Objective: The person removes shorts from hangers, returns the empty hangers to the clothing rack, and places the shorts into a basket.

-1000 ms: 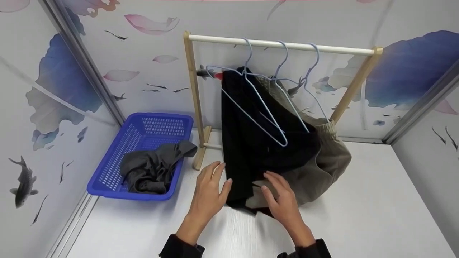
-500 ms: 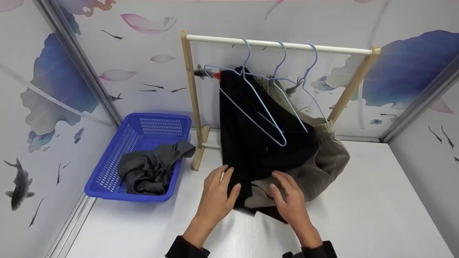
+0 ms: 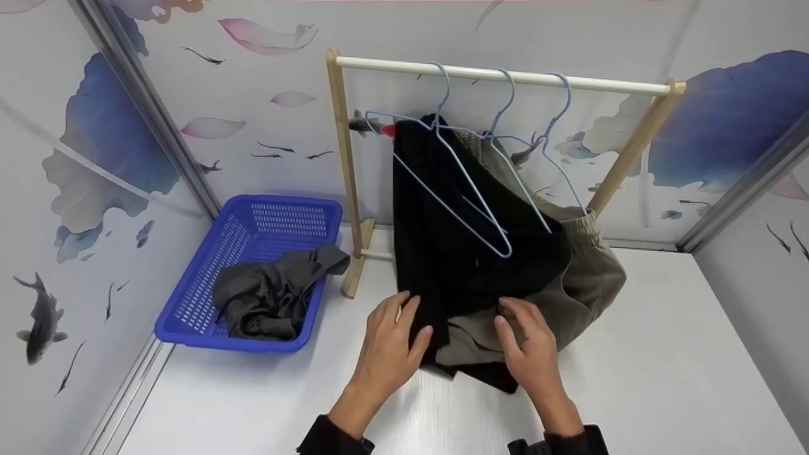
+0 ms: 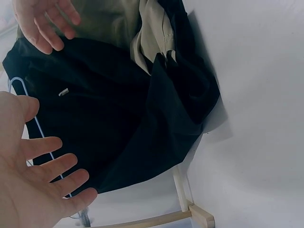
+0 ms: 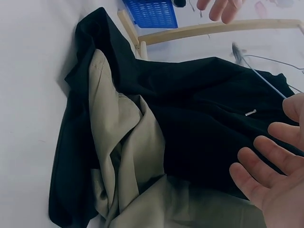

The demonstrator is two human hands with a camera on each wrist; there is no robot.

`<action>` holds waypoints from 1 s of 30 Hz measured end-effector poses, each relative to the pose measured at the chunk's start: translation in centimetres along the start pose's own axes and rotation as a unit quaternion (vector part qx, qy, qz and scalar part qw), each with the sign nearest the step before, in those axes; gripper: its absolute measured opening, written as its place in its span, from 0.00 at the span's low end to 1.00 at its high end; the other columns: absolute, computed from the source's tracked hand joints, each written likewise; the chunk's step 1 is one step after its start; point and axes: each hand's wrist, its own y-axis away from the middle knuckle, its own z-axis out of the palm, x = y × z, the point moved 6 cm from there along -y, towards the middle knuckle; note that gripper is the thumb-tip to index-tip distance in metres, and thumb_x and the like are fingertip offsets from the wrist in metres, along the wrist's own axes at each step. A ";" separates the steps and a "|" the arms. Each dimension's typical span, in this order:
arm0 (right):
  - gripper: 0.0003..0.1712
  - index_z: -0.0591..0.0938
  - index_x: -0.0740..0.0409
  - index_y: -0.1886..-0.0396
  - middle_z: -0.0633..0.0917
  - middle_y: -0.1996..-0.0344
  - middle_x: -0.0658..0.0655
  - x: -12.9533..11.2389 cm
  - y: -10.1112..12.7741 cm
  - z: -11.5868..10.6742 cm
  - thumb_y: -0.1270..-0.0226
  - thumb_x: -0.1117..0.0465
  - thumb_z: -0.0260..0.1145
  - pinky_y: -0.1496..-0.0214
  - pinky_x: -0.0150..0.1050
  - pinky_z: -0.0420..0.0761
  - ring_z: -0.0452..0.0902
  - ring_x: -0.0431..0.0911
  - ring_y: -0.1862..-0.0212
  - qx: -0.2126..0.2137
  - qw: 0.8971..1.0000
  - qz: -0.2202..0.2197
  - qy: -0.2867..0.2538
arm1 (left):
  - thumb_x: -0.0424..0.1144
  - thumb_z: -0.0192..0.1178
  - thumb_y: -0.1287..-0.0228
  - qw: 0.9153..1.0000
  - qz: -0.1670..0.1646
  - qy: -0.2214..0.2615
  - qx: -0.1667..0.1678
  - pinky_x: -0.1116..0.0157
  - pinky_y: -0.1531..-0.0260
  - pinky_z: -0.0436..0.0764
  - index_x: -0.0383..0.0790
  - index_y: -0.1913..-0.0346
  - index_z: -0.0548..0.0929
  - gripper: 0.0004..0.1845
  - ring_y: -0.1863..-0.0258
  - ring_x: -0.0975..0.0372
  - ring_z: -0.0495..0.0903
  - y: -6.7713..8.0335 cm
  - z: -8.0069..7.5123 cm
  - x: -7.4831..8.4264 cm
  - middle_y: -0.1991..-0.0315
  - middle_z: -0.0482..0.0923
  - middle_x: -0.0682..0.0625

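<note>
A black garment (image 3: 468, 253) hangs from a pale blue wire hanger (image 3: 471, 189) on a wooden rack (image 3: 505, 77), its lower end heaped on the white table. A khaki garment (image 3: 591, 278) hangs behind it and spills out underneath. My left hand (image 3: 404, 322) is open, fingers at the black cloth's lower left edge. My right hand (image 3: 518, 328) is open too, fingertips where black and khaki meet. The left wrist view shows the left hand (image 4: 42, 175) spread beside the black garment (image 4: 123, 118). The right wrist view shows the right hand (image 5: 270, 175) spread over the black garment (image 5: 204, 109) and khaki garment (image 5: 128, 152).
A blue plastic basket (image 3: 208, 303) stands at the left by the wall, holding a crumpled grey garment (image 3: 268, 297). Two more blue hangers (image 3: 543, 136) hang on the rail. The rack's wooden foot (image 3: 357, 265) stands between basket and clothes. Patterned walls close in left, back and right.
Both hands have slid forward over the table to the lower edge of the hanging garments. The clothes and the basket have stayed put.
</note>
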 end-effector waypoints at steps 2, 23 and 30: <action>0.17 0.84 0.70 0.46 0.84 0.49 0.63 0.1 -0.1 -0.4 0.33 0.78 0.66 0.44 0.20 0.73 0.81 0.47 0.51 0.008 1.000 0.004 0.002 | 0.46 0.60 0.24 1.000 0.003 -0.003 -0.003 0.45 0.35 0.73 0.31 0.35 0.79 0.25 0.36 0.43 0.74 -0.1 0.1 0.2 0.36 0.75 0.36; 0.16 0.83 0.71 0.46 0.85 0.54 0.65 0.0 -2.5 -5.2 0.31 0.77 0.64 0.49 0.19 0.74 0.81 0.47 0.55 0.063 0.997 0.015 0.043 | 0.45 0.62 0.26 0.999 0.025 0.006 -0.023 0.47 0.35 0.74 0.33 0.35 0.79 0.24 0.35 0.48 0.74 0.3 1.3 2.0 0.35 0.75 0.38; 0.15 0.83 0.71 0.46 0.84 0.54 0.65 -0.3 -3.2 -6.1 0.31 0.76 0.65 0.49 0.19 0.73 0.80 0.48 0.55 0.070 0.996 0.018 0.053 | 0.48 0.58 0.23 0.998 0.027 0.022 -0.044 0.47 0.34 0.73 0.34 0.33 0.77 0.25 0.33 0.48 0.73 0.2 1.8 2.7 0.34 0.74 0.38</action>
